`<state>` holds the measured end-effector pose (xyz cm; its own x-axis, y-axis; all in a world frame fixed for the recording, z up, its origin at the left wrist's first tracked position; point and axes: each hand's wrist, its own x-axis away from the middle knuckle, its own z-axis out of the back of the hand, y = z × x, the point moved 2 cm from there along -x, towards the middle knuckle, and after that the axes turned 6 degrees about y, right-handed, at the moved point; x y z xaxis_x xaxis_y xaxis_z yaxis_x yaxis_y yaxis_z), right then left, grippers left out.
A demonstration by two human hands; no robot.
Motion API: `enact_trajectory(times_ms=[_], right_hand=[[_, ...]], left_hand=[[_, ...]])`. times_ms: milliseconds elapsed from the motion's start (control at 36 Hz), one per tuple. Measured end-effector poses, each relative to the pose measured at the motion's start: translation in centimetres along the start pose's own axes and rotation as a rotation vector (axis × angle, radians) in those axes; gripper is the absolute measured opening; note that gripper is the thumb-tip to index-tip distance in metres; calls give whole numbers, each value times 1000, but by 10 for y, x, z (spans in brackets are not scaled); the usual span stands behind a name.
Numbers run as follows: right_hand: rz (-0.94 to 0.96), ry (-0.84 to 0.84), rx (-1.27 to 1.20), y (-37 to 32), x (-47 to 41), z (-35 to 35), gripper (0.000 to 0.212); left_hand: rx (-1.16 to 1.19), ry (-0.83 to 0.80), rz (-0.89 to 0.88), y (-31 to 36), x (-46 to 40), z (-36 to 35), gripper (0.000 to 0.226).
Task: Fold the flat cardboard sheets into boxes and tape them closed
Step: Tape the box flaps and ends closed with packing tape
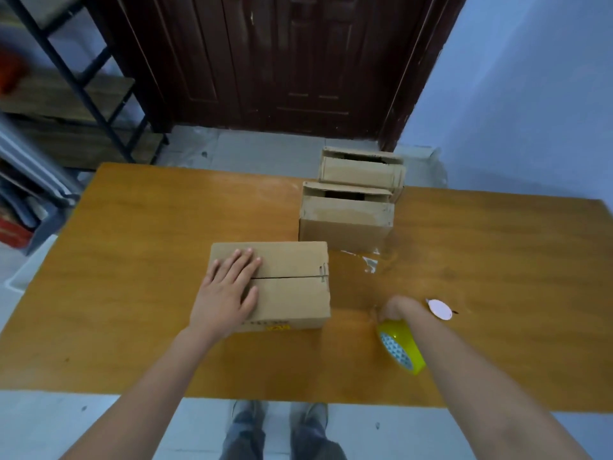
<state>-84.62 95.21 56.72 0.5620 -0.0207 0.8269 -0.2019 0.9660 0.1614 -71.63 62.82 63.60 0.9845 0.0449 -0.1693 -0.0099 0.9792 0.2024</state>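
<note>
Beyond the hands, a dark reddish wooden door [282, 61] closes the far wall. Pale blue walls [530, 94] rise to the right of them. To the left stands a black metal-framed shelf unit [83, 104], its contents too blurred to name. The orange-brown wooden counter [149, 227] stands on a light grey floor [258, 151].

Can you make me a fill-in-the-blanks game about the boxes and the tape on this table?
1. The left hand lies flat on top of the nearest brown cardboard ____.
2. The right hand grips a roll of tape whose colour is ____.
3. Counting all of them, the orange wooden table carries ____ cardboard boxes.
4. The seam between the nearest box's top flaps has no ____ on it yet.

Missing words: box; yellow; three; tape
</note>
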Motion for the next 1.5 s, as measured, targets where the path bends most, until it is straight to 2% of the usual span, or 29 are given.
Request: enact_trajectory(times_ms=[222, 472, 611, 639, 694, 750, 861, 944, 972, 1028, 1139, 1194, 1278, 1361, 1417, 1500], right_hand=[[32, -57, 7, 6, 13, 0, 50], [47, 55, -88, -5, 21, 0, 53], [15, 203, -383, 1, 31, -4, 44], [15, 201, -431, 5, 35, -3, 37], [20, 215, -623, 16, 41, 4, 8], [45, 276, -756, 27, 56, 18, 26], [151, 410, -873, 44, 99, 56, 27], [246, 461, -916, 47, 135, 81, 26], [275, 469, -924, 47, 146, 88, 25], [346, 493, -922, 41, 171, 102, 23], [464, 492, -868, 19, 207, 122, 20], [517, 482, -826, 7, 220, 129, 20], [571, 462, -781, -11, 232, 137, 17], [595, 459, -754, -25, 236, 143, 12], [594, 495, -764, -32, 237, 148, 10], [605, 566, -818, -41, 238, 154, 30]], left_hand=[[9, -37, 1, 14, -6, -2, 54], [-2, -77, -29, 32, -15, -5, 53], [16, -133, -54, 35, -20, -5, 53], [21, -143, -58, 37, -21, -4, 54], [35, -155, -59, 38, -24, -2, 58], [67, -140, -59, 40, -26, 0, 65], [117, -105, -10, 52, -35, 15, 73], [291, -97, 49, 73, -47, 35, 50], [385, -118, 34, 82, -52, 42, 48], [588, -214, 7, 103, -61, 59, 55], [1025, -407, 90, 141, -79, 86, 84], [1145, -484, 119, 149, -87, 95, 85], [1298, -591, 172, 145, -94, 102, 59], [1414, -573, 219, 130, -95, 106, 21], [1449, -528, 269, 120, -94, 108, 20], [1487, -423, 329, 107, -93, 114, 20]])
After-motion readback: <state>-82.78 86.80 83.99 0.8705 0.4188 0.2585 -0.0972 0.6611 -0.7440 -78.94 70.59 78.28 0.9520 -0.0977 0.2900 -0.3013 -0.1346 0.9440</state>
